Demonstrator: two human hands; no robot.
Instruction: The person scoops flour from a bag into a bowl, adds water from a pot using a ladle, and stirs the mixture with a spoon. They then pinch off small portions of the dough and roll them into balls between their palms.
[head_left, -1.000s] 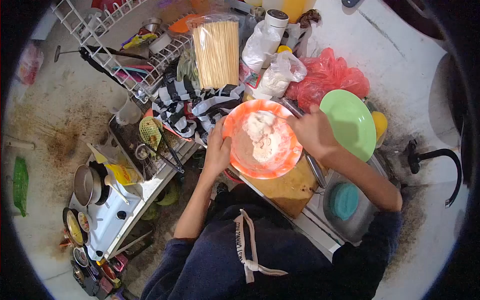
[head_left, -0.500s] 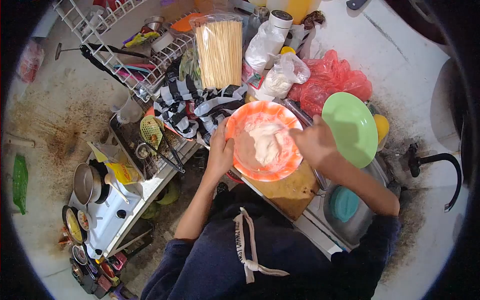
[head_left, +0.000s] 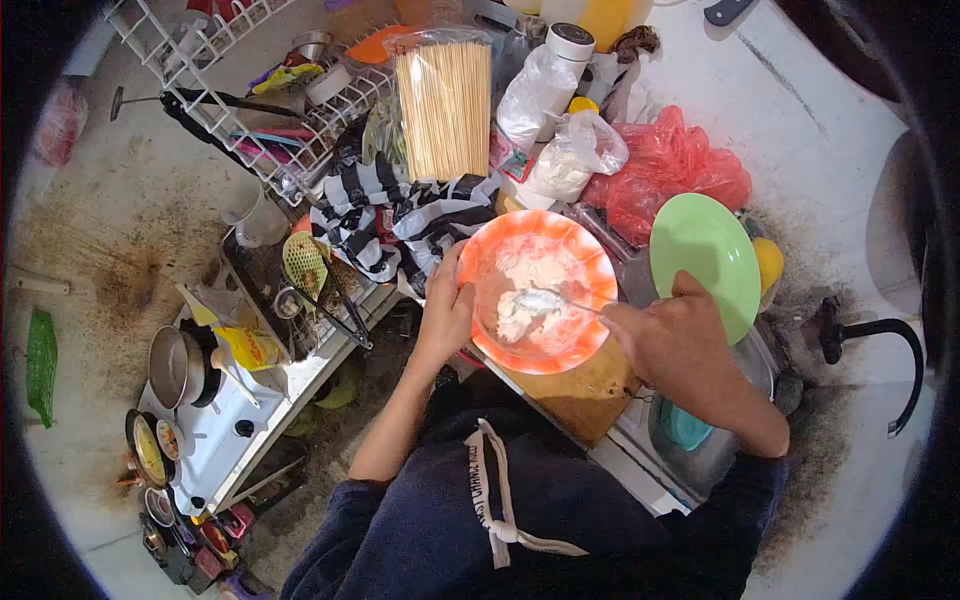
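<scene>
An orange and white bowl with a wavy rim [head_left: 585, 345] sits over the wooden board, tilted slightly toward me. In it lies white flour [head_left: 530, 268], with wetter lumps near the middle. My left hand [head_left: 447, 312] grips the bowl's left rim, thumb on top. Closed around the handle of a metal spoon [head_left: 541, 301], my right hand [head_left: 672, 335] is at the bowl's right edge. The spoon's head rests in the flour. Part of its handle is hidden in my fist.
A green plate [head_left: 707, 262] leans behind my right hand, beside the sink [head_left: 745, 375]. Behind the bowl stand a bag of flour [head_left: 562, 175], red plastic bags [head_left: 665, 170] and a pack of wooden skewers [head_left: 443, 112]. The wooden board [head_left: 575, 395] lies underneath. A stove [head_left: 210, 425] is at left.
My right hand has moved down and right, pulling back from the rim, and the spoon now shows in the bowl. The white contents are more spread and broken up.
</scene>
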